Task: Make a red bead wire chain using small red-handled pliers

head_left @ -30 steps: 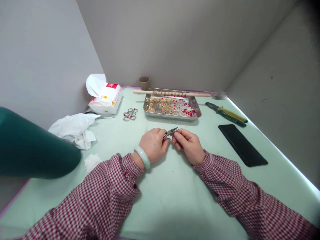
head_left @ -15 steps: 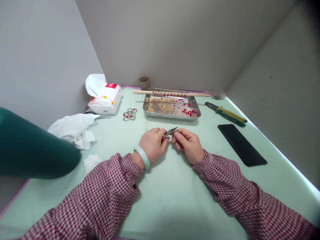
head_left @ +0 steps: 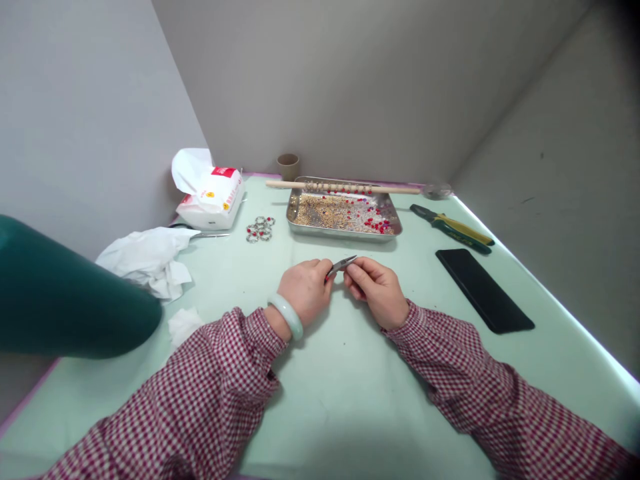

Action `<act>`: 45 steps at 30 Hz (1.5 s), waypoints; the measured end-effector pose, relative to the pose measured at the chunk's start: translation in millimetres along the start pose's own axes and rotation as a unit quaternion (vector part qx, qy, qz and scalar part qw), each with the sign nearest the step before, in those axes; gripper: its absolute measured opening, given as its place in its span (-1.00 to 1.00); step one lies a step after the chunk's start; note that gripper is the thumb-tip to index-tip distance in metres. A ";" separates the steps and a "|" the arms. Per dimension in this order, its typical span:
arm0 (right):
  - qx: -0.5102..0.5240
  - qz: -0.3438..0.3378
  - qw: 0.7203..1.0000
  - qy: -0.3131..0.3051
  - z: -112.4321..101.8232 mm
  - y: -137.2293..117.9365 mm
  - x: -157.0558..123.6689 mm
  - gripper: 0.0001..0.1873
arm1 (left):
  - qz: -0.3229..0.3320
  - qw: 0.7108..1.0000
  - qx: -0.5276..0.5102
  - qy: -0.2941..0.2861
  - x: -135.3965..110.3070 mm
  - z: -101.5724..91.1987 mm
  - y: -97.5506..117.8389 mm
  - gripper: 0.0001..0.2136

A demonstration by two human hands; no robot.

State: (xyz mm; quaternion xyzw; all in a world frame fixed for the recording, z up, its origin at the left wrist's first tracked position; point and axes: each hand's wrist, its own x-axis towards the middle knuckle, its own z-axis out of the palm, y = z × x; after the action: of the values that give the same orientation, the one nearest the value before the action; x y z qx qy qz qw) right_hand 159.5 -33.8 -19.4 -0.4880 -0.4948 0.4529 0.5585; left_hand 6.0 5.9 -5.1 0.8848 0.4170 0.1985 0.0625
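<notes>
My left hand (head_left: pixel 304 288) is closed round small red-handled pliers (head_left: pixel 341 265), whose jaws point right toward my right hand (head_left: pixel 377 287). The fingers of my right hand are pinched at the plier tips on something too small to make out. Both hands rest low on the pale green table (head_left: pixel 350 373), just in front of a metal tray (head_left: pixel 297 226) filled with gold, clear and red beads. A pale green bangle (head_left: pixel 287 313) sits on my left wrist.
A wooden rod (head_left: pixel 400 190) threaded with beads lies across the tray's far edge. Green-and-yellow pliers (head_left: pixel 455 229) and a black phone (head_left: pixel 484 289) lie to the right. Metal rings (head_left: pixel 260 228), a tissue pack (head_left: pixel 210 193), crumpled tissues (head_left: pixel 147 257), a cup (head_left: pixel 289 164) and a dark green shape (head_left: pixel 65 293) are at the left.
</notes>
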 end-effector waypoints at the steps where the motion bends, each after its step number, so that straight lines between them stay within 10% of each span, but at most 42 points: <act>1: -0.003 0.000 1.000 0.002 0.2 -0.4 0.1 -0.81 | -0.002 1.000 0.005 -0.003 0.3 -0.5 0.3 -0.89; 45: 0.140 0.103 0.979 -0.105 -11.6 -2.7 3.1 -0.80 | 0.035 0.998 -0.048 -0.005 0.2 -5.9 0.5 -0.82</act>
State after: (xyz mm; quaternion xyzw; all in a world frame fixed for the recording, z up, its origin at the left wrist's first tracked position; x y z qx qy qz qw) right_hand 171.4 -32.2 -16.7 -0.4027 -0.4293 0.6214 0.5171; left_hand 4.1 5.4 0.4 0.8957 0.3756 0.2158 0.1003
